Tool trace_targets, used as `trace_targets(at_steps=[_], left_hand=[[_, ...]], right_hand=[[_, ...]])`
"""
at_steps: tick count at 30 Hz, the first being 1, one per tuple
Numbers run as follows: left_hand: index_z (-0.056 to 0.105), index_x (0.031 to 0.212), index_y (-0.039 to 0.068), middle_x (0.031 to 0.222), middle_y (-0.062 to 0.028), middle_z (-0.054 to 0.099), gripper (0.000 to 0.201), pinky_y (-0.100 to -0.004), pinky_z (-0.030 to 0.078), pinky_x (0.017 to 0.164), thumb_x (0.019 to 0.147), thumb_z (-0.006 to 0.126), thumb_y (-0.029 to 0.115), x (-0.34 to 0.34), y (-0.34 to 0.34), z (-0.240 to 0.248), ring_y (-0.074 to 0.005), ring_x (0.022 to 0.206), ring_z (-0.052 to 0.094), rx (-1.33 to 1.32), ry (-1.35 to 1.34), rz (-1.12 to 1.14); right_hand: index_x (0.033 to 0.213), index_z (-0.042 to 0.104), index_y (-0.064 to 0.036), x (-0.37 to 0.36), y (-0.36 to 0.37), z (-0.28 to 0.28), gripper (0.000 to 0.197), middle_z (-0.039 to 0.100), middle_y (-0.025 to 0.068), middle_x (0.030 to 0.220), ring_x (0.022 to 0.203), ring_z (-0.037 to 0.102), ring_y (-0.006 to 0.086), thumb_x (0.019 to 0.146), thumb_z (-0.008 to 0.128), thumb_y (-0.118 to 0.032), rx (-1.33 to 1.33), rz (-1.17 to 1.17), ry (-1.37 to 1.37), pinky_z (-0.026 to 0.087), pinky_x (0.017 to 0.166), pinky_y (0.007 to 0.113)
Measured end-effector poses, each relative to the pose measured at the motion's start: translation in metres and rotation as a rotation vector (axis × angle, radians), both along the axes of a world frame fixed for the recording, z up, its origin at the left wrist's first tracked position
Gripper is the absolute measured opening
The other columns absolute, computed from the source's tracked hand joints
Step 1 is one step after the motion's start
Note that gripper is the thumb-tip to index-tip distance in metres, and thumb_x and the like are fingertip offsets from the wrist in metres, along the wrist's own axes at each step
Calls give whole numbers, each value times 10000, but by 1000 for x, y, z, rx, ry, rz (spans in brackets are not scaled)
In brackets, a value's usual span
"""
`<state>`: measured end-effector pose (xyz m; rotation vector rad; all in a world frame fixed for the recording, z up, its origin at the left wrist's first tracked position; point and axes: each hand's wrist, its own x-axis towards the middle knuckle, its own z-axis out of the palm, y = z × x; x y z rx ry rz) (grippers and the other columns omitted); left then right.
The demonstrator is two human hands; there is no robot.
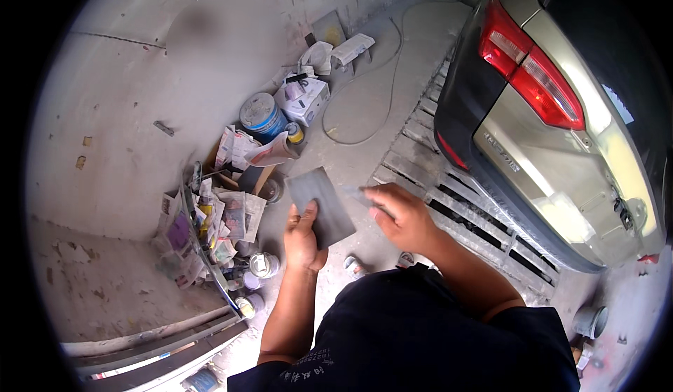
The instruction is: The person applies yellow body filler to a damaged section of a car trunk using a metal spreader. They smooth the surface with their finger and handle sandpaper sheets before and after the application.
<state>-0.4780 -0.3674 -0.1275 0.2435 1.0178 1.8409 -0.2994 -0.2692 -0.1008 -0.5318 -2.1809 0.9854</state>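
My left hand [301,241] grips a flat, dark grey rectangular board [331,208] at its lower left edge, with the thumb lying on its upper face. To the right of the board, my right hand [406,218] is closed with its fingers pinched around a thin grey scraper [359,194]. Motion blurs the scraper, so its exact outline is hard to make out. A small gap separates its tip from the board. Both forearms reach up from the lower edge.
A car's rear with a red tail light [540,87] and pale patches on its panel stands at right, beside a floor grating [463,213]. Left are a bin with crumpled paper [238,213], several cans, a blue bucket [263,115] and a white box [303,101]. A hose [350,142] lies behind.
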Motion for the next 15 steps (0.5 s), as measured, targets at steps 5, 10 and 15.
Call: trace_targets(at_steps=[5,10,15], left_hand=[[502,1211,43,1131,-69,604,311,-308,432,920,908,549,-11,15,4,-3,-158,1013,569,90,151,138],[485,1227,25,1143,-75,596,303,-305,427,929,928,515,-15,12,4,11,-151,1022,562,177,218,94],[471,1233,11,1137,-101,596,326,-351,458,934,915,539,27,-6,2,16,-201,1035,584,79,1,-107]], right_hand=[[1087,639,-8,-6,-9,-16,320,636,137,1091,965,632,281,788,583,88,137,92,151,523,820,348],[1126,630,-17,14,6,-54,329,641,132,1091,973,636,290,815,565,67,190,108,-38,511,849,332],[1150,566,-22,27,13,-45,263,630,67,933,842,606,139,892,593,-60,-533,-104,35,491,780,274]])
